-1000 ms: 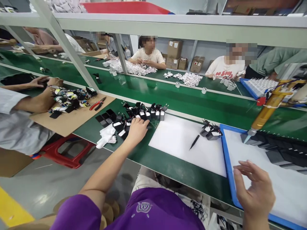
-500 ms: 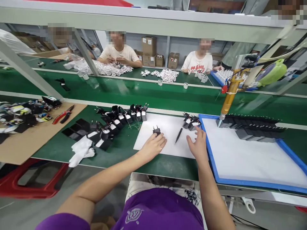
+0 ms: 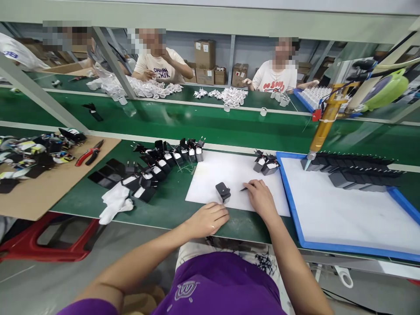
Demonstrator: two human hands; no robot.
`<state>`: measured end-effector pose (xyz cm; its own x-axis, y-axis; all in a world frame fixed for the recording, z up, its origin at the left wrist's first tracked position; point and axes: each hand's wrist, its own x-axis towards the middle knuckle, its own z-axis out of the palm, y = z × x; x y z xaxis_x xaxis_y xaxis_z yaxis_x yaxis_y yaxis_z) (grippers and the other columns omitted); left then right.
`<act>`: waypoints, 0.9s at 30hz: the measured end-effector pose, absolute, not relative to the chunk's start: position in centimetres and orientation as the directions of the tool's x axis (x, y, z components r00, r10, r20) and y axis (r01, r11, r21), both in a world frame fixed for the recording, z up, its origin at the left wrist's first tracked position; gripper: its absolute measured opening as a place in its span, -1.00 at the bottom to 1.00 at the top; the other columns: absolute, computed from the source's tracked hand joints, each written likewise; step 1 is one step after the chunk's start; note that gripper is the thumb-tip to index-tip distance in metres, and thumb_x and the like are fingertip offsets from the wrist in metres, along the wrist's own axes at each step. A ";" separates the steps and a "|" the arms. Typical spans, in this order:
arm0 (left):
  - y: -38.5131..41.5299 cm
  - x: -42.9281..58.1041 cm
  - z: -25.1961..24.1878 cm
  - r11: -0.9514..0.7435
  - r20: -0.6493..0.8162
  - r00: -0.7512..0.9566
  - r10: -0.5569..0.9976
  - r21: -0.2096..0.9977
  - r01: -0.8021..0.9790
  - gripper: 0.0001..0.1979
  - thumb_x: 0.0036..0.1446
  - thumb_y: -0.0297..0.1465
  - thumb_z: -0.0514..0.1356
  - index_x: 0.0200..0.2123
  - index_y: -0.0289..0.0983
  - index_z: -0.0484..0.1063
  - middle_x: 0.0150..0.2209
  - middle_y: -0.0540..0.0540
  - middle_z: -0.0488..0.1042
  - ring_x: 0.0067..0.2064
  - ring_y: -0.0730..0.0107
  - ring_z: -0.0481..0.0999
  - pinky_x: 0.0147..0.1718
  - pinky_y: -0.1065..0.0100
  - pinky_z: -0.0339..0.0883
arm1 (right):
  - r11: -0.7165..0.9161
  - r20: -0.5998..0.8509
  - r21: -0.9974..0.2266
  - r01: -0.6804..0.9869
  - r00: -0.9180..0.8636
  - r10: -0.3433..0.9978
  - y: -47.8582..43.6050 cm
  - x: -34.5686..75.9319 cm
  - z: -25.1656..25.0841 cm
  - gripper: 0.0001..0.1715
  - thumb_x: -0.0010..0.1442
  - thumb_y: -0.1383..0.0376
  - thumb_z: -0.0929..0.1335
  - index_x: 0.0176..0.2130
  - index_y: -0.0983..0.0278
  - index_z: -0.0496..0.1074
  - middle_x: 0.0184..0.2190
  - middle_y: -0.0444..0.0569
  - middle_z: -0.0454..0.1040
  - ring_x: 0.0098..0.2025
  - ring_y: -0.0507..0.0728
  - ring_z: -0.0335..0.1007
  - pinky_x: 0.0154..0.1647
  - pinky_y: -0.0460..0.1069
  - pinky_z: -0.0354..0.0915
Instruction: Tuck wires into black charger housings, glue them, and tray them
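A small black charger part (image 3: pixel 223 191) lies on the white mat (image 3: pixel 236 175), free of both hands. My left hand (image 3: pixel 207 218) rests just below it at the mat's near edge, fingers curled loosely with nothing visible in them. My right hand (image 3: pixel 261 199) lies on the mat to the right, fingers closed over a thin black tool (image 3: pixel 244 188) whose tip sticks out to the left. A row of black charger parts (image 3: pixel 164 162) lies left of the mat. A small cluster of the same parts (image 3: pixel 266 163) sits at the mat's far right corner.
A blue-rimmed white tray (image 3: pixel 295 210) on the right holds rows of black housings (image 3: pixel 357 170) under a brass dispenser nozzle (image 3: pixel 323 131). A white cloth (image 3: pixel 114 202), red pliers (image 3: pixel 89 153) on cardboard and other workers across the green belt (image 3: pixel 210 127) are in view.
My left hand let go of the black part on the mat and pulled back toward me. My right hand moved left onto the thin black tool and closed on it.
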<state>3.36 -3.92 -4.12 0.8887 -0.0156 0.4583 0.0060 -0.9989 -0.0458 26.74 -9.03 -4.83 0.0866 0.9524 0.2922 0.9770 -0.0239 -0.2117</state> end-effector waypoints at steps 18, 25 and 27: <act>3.8 4.5 -0.8 -0.699 0.229 0.768 0.598 0.619 0.359 -0.68 0.15 -0.31 0.19 -0.01 -0.20 0.40 -0.05 -0.14 0.44 -0.10 0.24 0.50 -0.10 0.22 0.46 | -0.203 0.366 -0.775 0.598 0.687 0.627 -6.3 31.7 -2.4 -0.55 0.07 0.32 0.24 -0.01 0.28 0.30 -0.10 0.12 0.24 -0.08 0.23 0.32 -0.03 0.14 0.28; 7.8 6.4 -1.5 -0.582 0.230 0.609 0.759 0.658 0.477 -0.64 0.08 -0.32 0.22 -0.03 -0.26 0.39 -0.04 -0.17 0.42 -0.14 0.22 0.53 -0.19 0.21 0.53 | -0.431 0.089 -0.782 0.450 0.766 0.637 -4.3 33.3 -3.2 -0.16 -0.03 0.21 0.33 0.23 0.33 0.14 0.09 0.22 0.27 0.07 0.34 0.31 0.07 0.16 0.24; 8.0 6.6 -1.4 -0.609 0.229 0.630 0.742 0.622 0.492 -0.59 0.07 -0.35 0.22 0.02 -0.26 0.36 -0.06 -0.17 0.42 -0.13 0.20 0.53 -0.18 0.19 0.52 | -0.414 0.121 -0.777 0.474 0.758 0.641 -4.2 33.5 -3.8 -0.17 -0.03 0.19 0.35 0.20 0.35 0.16 0.05 0.22 0.33 0.09 0.36 0.29 0.09 0.18 0.22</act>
